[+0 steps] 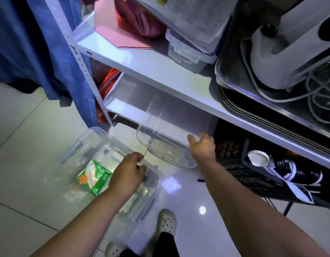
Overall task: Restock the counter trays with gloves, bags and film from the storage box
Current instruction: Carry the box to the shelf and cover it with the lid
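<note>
One green packet's (94, 178) print unreadable; right hand (203, 147) grips clear lid (164, 143).

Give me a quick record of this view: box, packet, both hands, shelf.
storage box: clear, lid off, on the floor tiles
green packet: lying inside the storage box
left hand: over the storage box, fingers curled; what it pinches is unclear
right hand: grips the edge of a clear container
clear container: tilted, off the floor, in front of the lower shelf; lid or tub, cannot tell
lower shelf: white, behind the clear container
</note>
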A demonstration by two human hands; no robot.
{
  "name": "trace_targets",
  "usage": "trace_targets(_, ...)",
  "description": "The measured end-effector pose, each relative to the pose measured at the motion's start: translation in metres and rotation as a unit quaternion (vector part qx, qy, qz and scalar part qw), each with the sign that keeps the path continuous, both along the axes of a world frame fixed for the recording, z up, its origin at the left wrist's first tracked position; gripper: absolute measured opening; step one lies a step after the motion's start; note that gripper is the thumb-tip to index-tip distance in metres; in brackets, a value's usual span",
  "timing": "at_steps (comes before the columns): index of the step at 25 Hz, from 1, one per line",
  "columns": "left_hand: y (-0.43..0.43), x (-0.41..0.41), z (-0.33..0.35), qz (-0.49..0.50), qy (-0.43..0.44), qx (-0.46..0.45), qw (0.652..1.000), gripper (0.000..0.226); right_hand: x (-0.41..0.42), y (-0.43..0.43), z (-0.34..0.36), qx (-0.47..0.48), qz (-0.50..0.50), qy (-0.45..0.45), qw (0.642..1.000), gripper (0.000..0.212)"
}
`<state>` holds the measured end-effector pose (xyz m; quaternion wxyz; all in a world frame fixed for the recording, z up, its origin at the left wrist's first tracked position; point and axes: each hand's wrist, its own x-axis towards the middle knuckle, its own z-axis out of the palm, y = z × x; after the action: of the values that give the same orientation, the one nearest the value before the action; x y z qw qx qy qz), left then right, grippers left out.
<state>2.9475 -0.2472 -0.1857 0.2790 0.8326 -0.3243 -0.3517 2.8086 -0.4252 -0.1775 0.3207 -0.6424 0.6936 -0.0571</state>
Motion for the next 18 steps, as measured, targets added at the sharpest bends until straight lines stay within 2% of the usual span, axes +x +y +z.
trace_targets(7, -0.017, 0.031, -0.054, -0.026, -0.047, 0.024, 0.998, 0.029, 0.004, 0.021, -0.072, -0.018, 0.104, 0.036, 0.994, 0.031)
trace_targets(11, -0.046, 0.048, -0.099, -0.078, -0.084, 0.047, 0.992, 0.034, -0.013, 0.014, -0.119, 0.009, 0.082, 0.06, 0.995, 0.039)
trace_targets(14, -0.079, 0.065, -0.14, -0.114, -0.134, 0.068, 0.982, 0.043, -0.028, 0.004, -0.154, -0.007, 0.086, 0.118, 0.989, 0.044)
trace_targets(16, -0.101, 0.073, -0.168, -0.105, -0.144, 0.088, 0.98, 0.05, -0.037, -0.004, -0.178, -0.012, 0.077, 0.151, 0.985, 0.046)
trace_targets(18, -0.118, 0.079, -0.191, -0.066, -0.119, 0.098, 0.986, 0.053, -0.04, -0.008, -0.198, 0.003, 0.053, 0.143, 0.988, 0.051)
